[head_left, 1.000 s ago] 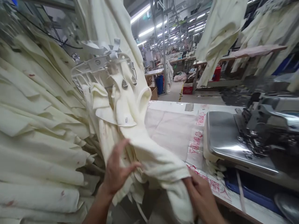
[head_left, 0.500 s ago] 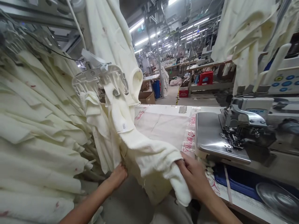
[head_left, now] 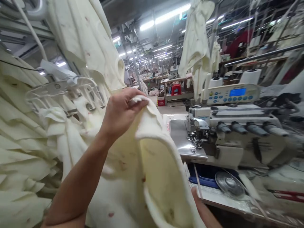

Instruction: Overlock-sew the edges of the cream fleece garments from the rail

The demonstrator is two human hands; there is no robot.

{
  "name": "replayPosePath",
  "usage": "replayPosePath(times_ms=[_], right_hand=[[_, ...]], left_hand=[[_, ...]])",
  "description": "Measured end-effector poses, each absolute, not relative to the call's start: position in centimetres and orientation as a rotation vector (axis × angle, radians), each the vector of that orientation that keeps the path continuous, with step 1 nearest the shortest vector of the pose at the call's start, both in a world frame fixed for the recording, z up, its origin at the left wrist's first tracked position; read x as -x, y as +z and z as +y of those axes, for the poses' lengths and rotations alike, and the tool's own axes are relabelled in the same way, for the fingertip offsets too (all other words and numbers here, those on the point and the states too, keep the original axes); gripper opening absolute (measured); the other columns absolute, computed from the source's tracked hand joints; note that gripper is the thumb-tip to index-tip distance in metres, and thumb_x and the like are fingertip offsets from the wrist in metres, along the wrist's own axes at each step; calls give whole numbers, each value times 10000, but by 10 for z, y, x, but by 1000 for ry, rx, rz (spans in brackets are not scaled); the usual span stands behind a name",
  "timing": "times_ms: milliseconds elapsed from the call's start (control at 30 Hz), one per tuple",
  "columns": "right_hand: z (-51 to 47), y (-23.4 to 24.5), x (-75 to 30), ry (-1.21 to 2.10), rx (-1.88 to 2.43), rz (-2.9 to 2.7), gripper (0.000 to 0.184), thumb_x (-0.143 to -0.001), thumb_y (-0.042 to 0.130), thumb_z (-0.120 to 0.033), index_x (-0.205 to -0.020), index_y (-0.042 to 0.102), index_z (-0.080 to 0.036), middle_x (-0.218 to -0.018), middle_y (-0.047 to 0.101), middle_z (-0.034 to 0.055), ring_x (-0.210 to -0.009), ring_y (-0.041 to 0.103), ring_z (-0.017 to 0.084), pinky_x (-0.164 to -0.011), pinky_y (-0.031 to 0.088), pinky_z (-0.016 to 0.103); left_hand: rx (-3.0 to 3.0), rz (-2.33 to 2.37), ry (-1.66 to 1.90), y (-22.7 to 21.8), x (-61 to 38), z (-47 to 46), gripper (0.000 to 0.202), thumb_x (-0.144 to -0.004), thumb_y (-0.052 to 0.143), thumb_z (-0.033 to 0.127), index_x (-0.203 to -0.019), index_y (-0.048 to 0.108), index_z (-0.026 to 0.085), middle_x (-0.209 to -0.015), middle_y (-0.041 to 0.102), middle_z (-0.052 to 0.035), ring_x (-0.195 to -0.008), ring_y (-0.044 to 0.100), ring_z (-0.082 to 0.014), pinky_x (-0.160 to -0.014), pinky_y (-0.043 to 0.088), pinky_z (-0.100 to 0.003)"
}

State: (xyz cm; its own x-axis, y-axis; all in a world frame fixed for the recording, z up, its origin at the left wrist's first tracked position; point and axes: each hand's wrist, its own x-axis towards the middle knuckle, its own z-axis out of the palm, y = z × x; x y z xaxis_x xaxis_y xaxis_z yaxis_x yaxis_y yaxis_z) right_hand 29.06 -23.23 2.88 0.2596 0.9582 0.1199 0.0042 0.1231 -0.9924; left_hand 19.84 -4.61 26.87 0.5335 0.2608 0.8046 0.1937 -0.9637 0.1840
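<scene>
**Left hand pinching cream cloth**

Head view: the left hand (head_left: 121,110) is gripping the top edge of the cloth (head_left: 154,158), fingers closed on it. The cloth is hanging at centre. The right hand (head_left: 201,207), at 5 o'clock, is mostly hidden; its grip I cannot tell. The sewing machine (head_left: 228,133) is standing at 3 o'clock.

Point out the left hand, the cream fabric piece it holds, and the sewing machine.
left hand (head_left: 121,110), head view, on the back of the hand.
cream fabric piece (head_left: 156,158), head view, on its inner face below the gripped edge.
sewing machine (head_left: 237,126), head view, on its upper body.
</scene>
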Motion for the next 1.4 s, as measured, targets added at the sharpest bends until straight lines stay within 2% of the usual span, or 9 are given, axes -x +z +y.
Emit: replayPosePath(times_ms=[100, 167, 300, 400, 500, 667, 867, 1200, 1400], right_hand=[[-245, 14, -315, 927, 1247, -1035, 787, -798, 302, -756, -1363, 387, -215, -1315, 513, 128, -1170, 518, 292, -936, 464, 399], [-249, -3, -322, 689, 1506, -1155, 708, -763, 577, -569, -1345, 411, -201, -1362, 461, 135, -1233, 452, 298, -1015, 391, 407], [-255, -28, -324, 275, 1799, -1294, 414, -870, 379, -255, -1271, 448, -174, -1196, 599, 132, -1075, 593, 231, -905, 483, 344], [-264, -7, -335, 214, 1888, -1255, 297, -912, 308, -248, -1169, 454, -217, -940, 670, 57, -758, 662, 174, -669, 518, 252], [-268, 42, -360, 211, 1871, -1337, 219, -936, 329, -282, -981, 539, -243, -923, 632, 34, -799, 621, 165, -691, 468, 237], [-244, 88, -398, 100, 2008, -1151, 123, -872, 470, -282, -891, 580, -229, -862, 627, 0, -781, 577, 177, -667, 399, 258], [-233, 79, -409, 137, 1966, -1112, 133, -874, 477, -285, -890, 590, -216, -848, 638, -11, -786, 573, 173, -675, 388, 254], [-227, 94, -416, 127, 2176, -931, 233, -809, 524, -291, -605, 576, -191, -584, 587, -17, -590, 539, 161, -549, 298, 247], [-222, 76, -412, -94, 2142, -932, 232, -892, 442, -277, -733, 595, -204, -715, 640, -10, -692, 592, 166, -612, 333, 247]], left_hand=[[-2729, 462, 1458, 264, -211, -41, 167, -793, 589, 298, -858, 678, 173, -822, 648, 10, -724, 578, -116, -666, 424, -192], [-2744, 530, 1416, 257, -214, -37, 193, -787, 583, 320, -873, 678, 175, -831, 655, 5, -722, 581, -124, -673, 425, -203], [-2865, 558, 1247, 246, -218, -15, 216, -799, 532, 342, -864, 679, 198, -858, 670, 4, -756, 593, -148, -689, 425, -225], [-2801, 688, 1077, 249, -225, 23, 246, -751, 564, 390, -829, 686, 192, -706, 644, 12, -645, 581, -145, -633, 444, -232], [-2570, 781, 949, 253, -248, 59, 336, -765, 537, 386, -950, 650, 130, -673, 596, 16, -590, 576, -117, -638, 480, -249], [-2620, 551, 1158, 186, -291, 1, 423, -743, 580, 187, -1158, 514, 142, -1179, 550, -101, -1213, 423, -258, -1070, 264, -454], [-2799, 173, 767, 73, -301, -108, 166, -883, 454, 257, -1024, 514, 193, -1044, 579, -78, -1000, 502, -241, -925, 382, -455], [-2692, 348, 537, 92, -319, -94, 122, -848, 441, 142, -741, 467, 192, -802, 549, -3, -797, 499, -180, -714, 353, -313], [-2725, 395, 537, 88, -329, -93, 125, -847, 436, 130, -737, 456, 187, -797, 524, -6, -809, 491, -178, -725, 350, -302]])
